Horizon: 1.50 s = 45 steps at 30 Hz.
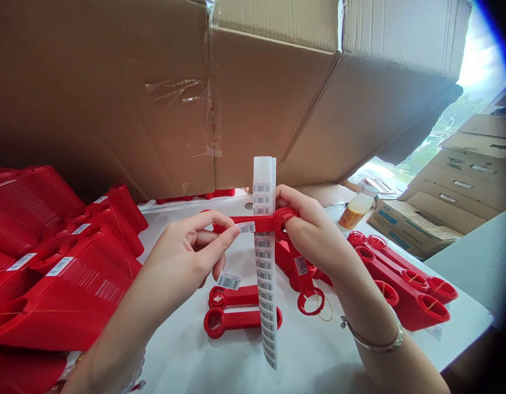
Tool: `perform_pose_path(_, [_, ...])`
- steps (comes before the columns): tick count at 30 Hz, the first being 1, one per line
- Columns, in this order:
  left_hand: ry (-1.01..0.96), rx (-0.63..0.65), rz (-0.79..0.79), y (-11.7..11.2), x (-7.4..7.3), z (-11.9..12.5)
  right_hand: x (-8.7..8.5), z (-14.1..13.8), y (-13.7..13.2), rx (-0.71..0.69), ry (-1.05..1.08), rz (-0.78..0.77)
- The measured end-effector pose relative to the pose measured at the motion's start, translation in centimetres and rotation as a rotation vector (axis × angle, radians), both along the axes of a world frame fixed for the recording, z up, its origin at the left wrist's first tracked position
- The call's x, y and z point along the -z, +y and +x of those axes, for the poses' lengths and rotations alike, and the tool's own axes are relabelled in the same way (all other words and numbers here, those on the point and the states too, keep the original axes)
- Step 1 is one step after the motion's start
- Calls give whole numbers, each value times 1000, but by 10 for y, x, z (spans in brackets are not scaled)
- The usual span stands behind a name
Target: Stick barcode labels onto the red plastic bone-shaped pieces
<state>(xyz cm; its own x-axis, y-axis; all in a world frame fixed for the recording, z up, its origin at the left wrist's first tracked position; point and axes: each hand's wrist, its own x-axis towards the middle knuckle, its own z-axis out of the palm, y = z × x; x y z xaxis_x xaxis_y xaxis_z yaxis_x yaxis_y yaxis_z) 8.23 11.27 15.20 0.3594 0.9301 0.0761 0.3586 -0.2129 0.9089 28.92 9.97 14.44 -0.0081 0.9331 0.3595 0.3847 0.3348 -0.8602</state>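
My left hand [195,246] pinches a small white barcode label [246,227] between thumb and forefinger, against a red plastic bar [261,223] with a ring end. My right hand [310,224] grips the bar's ring end. Behind the bar stands a long upright strip of barcode labels [265,273], its edge by my right fingers; which fingers hold it is hidden. Another barcode label [229,280] shows below my left hand; I cannot tell whether it clings to a finger. Two red ring-ended bars [236,320] lie on the table beneath, partly behind the strip.
Stacked red ribbed parts [64,262] with barcode labels fill the left. Several red parts [401,273] lie at right, and a labelled red part [304,279] near my right wrist. A bottle [357,208] and open carton [413,224] stand behind. Large cardboard boxes [253,109] overhang the white table [183,350].
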Motion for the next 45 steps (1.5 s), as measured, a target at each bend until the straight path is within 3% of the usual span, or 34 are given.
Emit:
perform_pose_path(11, [-6, 20, -15, 2, 0, 0, 0, 0, 0, -14, 2, 4])
perform_pose_path(23, [85, -116, 8, 3, 3, 7, 2, -6, -2, -18, -19, 21])
perform_pose_path(31, [101, -120, 4, 5, 0, 5, 3, -8, 1, -55, 25, 28])
perform_pose_path(45, [22, -19, -44, 4, -9, -2, 7, -5, 14, -83, 101, -173])
